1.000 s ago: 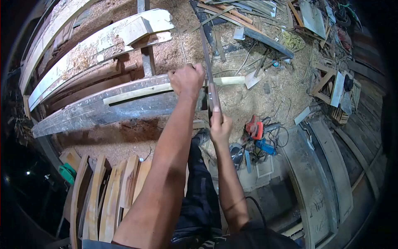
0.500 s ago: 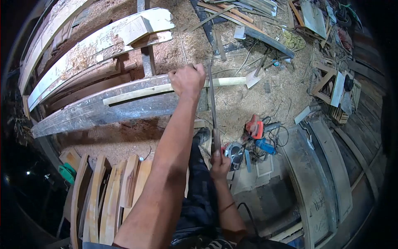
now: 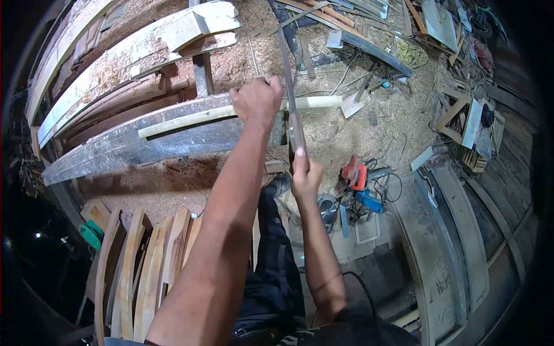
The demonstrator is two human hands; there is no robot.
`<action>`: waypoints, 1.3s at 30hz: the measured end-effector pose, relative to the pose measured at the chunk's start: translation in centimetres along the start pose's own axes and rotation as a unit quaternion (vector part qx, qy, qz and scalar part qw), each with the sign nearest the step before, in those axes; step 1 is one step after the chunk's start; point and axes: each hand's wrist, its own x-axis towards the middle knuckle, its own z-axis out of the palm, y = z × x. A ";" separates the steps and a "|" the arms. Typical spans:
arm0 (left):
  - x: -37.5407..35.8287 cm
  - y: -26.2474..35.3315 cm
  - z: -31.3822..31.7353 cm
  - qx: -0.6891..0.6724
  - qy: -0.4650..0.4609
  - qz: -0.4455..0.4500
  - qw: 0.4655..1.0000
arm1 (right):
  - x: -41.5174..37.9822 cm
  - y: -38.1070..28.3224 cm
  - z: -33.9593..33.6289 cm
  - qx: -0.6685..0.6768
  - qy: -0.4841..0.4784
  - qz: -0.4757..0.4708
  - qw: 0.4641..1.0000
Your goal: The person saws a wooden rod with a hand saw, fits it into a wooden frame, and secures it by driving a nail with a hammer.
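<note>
The pale wooden strip (image 3: 231,112) lies along the top of the dark curved beam (image 3: 144,144), and its end sticks out past the beam so that the hand saw (image 3: 291,98) can cross it freely. Your left hand (image 3: 257,101) is closed in a fist on the strip, just beside the blade, pressing it down so it does not shift. Your right hand (image 3: 306,173) has its fingers wrapped tight around the saw handle, low and near your body, with the blade pointing away from you. Below, on the sawdust-covered floor (image 3: 346,138), a red power tool (image 3: 354,175) rests near your leg.
</note>
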 end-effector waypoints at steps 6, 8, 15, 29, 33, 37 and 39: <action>0.2 0.0 -0.3 0.014 -0.023 0.012 1.000 | -1.4 0.2 -0.3 -0.010 0.016 -0.021 1.000; -0.1 -0.1 -0.3 0.004 -0.033 0.012 0.999 | -0.5 -0.8 -0.8 0.005 -0.004 0.015 1.000; 0.5 0.1 -0.6 -0.010 -0.030 0.003 0.999 | -9.5 4.3 -2.5 0.030 0.016 0.026 0.999; 0.0 0.1 -1.2 -0.020 -0.070 0.000 0.997 | 2.4 -2.0 0.9 0.039 -0.018 0.034 0.998; 0.2 0.0 -1.0 -0.014 -0.061 -0.001 0.998 | -6.7 1.6 -2.1 -0.018 0.019 0.024 0.999; 0.1 0.2 -1.3 -0.018 -0.077 -0.005 0.997 | -1.0 0.0 -0.5 -0.051 0.014 0.014 0.999; -0.2 0.3 -1.1 -0.017 -0.078 -0.012 0.997 | 1.7 0.1 1.0 0.049 -0.007 0.017 0.999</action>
